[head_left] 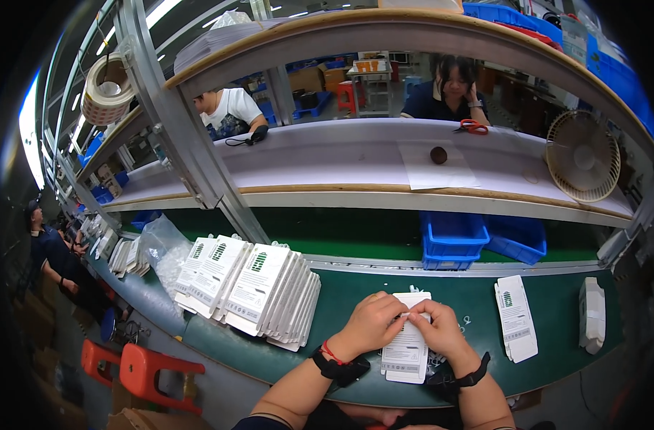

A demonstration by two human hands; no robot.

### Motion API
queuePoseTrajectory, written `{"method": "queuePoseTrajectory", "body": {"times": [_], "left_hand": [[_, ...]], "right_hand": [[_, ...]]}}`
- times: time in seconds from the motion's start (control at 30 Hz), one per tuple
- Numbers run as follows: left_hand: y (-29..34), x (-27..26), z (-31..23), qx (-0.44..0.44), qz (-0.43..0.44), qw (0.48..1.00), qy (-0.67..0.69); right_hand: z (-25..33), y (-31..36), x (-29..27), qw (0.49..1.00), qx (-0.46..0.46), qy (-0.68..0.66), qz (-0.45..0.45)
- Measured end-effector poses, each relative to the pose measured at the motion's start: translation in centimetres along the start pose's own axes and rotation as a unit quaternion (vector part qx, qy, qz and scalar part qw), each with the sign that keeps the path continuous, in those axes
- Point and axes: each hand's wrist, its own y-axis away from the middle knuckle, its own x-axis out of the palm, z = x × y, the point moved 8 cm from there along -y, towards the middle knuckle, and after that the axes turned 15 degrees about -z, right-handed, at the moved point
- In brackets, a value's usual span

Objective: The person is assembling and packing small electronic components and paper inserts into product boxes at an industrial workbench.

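My left hand [374, 322] and my right hand [440, 331] meet over the upper part of a flat white carton [404, 356] on the green worktable [356, 283]. Thumbs and fingertips are pinched together there; a tiny pale bit shows between them, too small to name. The hands cover part of the carton's face. Small clear plastic pieces [466, 324] lie beside my right hand. To the right rests another flat white carton [515, 319] with green print. Leftward, several similar cartons [259, 287] stand stacked in leaning rows.
A white carton bundle [593, 315] stands at the far right. Blue bins [452, 236] sit under the shelf [327, 161], which holds red-handled scissors [474, 127] and a fan [583, 155]. A clear bag [166, 251] lies left of the stacks. Two people sit across; red stools [155, 369] stand lower left.
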Motion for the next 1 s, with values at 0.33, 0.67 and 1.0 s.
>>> {"method": "queuePoseTrajectory", "body": {"times": [0.33,0.67,1.0], "left_hand": [[-0.5,-0.3,-0.5,-0.012,-0.003,1.0,0.009],[0.1,-0.2,0.1,-0.02,-0.016,1.0,-0.014],[0.4,-0.1,1.6,-0.148,-0.014,0.984,0.098]], "right_hand": [[1.0,-0.1,-0.4,0.999,-0.032,0.037,-0.003],[1.7,0.0,-0.4,0.997,-0.06,0.041,-0.011],[2.0,0.1,-0.1,0.999,-0.026,-0.016,0.018]]}}
